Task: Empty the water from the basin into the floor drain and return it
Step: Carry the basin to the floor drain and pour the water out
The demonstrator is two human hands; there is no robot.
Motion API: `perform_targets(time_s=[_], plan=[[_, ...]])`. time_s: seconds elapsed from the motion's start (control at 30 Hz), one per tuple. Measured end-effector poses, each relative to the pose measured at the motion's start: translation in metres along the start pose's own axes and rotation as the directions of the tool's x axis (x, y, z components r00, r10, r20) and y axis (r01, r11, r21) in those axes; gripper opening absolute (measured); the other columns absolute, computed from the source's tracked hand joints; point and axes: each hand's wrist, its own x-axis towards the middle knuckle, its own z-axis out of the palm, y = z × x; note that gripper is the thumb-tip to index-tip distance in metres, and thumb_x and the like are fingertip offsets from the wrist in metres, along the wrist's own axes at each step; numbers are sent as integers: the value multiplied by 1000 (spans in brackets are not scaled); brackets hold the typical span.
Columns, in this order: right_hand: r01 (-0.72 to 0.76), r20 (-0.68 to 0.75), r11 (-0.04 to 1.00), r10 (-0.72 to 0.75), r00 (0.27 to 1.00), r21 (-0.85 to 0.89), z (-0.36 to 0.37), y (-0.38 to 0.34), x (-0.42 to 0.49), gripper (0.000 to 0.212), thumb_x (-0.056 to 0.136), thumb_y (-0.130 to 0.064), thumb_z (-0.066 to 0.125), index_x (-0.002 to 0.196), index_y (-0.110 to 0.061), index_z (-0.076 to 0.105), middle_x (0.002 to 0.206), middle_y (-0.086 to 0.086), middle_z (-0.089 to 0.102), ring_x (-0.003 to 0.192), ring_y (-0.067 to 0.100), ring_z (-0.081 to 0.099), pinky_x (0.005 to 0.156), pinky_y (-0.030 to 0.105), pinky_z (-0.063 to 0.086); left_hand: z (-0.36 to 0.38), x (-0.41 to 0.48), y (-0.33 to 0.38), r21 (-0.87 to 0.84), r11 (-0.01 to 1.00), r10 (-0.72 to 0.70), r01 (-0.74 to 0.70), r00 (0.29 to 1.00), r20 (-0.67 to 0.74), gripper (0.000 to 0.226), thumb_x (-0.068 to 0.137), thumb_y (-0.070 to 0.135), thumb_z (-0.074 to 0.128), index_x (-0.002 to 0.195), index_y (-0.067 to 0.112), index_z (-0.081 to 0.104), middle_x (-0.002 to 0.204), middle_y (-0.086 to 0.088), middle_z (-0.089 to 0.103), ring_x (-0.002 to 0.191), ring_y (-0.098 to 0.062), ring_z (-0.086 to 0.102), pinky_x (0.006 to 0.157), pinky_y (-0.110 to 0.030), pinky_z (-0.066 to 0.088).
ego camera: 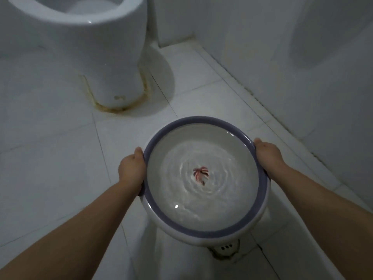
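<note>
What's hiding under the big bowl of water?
Under the basin you can see white floor tiles and one edge of the floor drain, with three little holes, peeking out at its near side. The basin covers the rest of the drain, so that part is hidden.

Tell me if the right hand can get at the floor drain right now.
Probably not: the right hand grips the rim of the basin, and the full basin hangs over most of the floor drain.

Most of the floor drain (226, 247) lies hidden beneath the basin (207, 232).
</note>
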Motion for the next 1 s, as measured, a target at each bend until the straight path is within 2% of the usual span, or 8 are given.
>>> perform_targets(time_s=[0.17, 0.3, 0.43, 0.53, 0.63, 0.77, 0.87, 1.0], plan=[[-23, -58, 1000, 22, 998, -20, -5, 30, -1, 44, 94, -35, 28, 78, -6, 56, 82, 14, 52, 74, 25, 46, 67, 30, 30, 23, -4, 2, 19, 998, 57, -58, 998, 15, 54, 95, 35, 25, 71, -3, 54, 76, -22, 56, 77, -34, 52, 76, -40, 43], [-22, -118, 999, 18, 993, -26, -13, 40, 2, 44, 93, -34, 28, 75, -6, 56, 80, 14, 53, 73, 26, 46, 67, 30, 30, 37, -4, 3, -5, 999, 54, -54, 998, 43, 52, 95, 36, 26, 65, 1, 51, 65, -15, 52, 72, -33, 51, 71, -40, 43], [-28, -153, 1000, 27, 988, -3, -17, 50, 2, 46, 94, -36, 28, 66, -8, 52, 76, 12, 52, 65, 25, 46, 66, 31, 31, 45, -6, 8, -20, 997, 73, -72, 996, 60, 52, 95, 35, 25, 67, -1, 52, 71, -18, 53, 74, -34, 51, 74, -42, 44], [-23, -170, 1000, 24, 985, 5, -17, 57, 2, 46, 94, -36, 27, 72, -7, 54, 81, 15, 54, 75, 27, 49, 69, 31, 34, 49, -7, 11, -25, 997, 81, -79, 994, 70, 51, 95, 32, 25, 58, 5, 46, 62, -13, 49, 70, -31, 49, 68, -40, 41], [-23, -166, 1000, 24, 986, 7, -18, 62, 3, 46, 95, -38, 26, 74, -9, 55, 83, 15, 54, 79, 27, 50, 72, 32, 36, 53, -8, 11, -27, 995, 94, -92, 993, 77, 50, 94, 31, 24, 64, 0, 48, 68, -17, 50, 73, -33, 49, 76, -44, 45], [-34, -173, 999, 37, 984, 22, -16, 68, 4, 46, 95, -40, 25, 74, -10, 54, 83, 14, 55, 79, 27, 51, 72, 31, 35, 58, -6, 11, -28, 995, 99, -98, 993, 66, 52, 95, 31, 24, 58, 2, 46, 63, -15, 49, 69, -32, 48, 67, -40, 40], [-34, -176, 999, 37, 984, 19, -14, 68, 2, 46, 95, -40, 24, 77, -11, 54, 83, 13, 54, 79, 27, 50, 72, 31, 35, 59, -5, 11, -32, 995, 96, -94, 993, 62, 50, 94, 31, 25, 60, 1, 47, 66, -17, 50, 70, -32, 48, 70, -42, 41], [-14, -202, 1000, 15, 979, 4, -14, 71, 1, 49, 96, -39, 22, 73, -9, 53, 80, 15, 54, 74, 28, 49, 69, 31, 33, 60, -4, 11, -37, 995, 96, -93, 992, 86, 48, 94, 29, 25, 55, 8, 44, 60, -12, 47, 65, -30, 46, 66, -38, 38]])
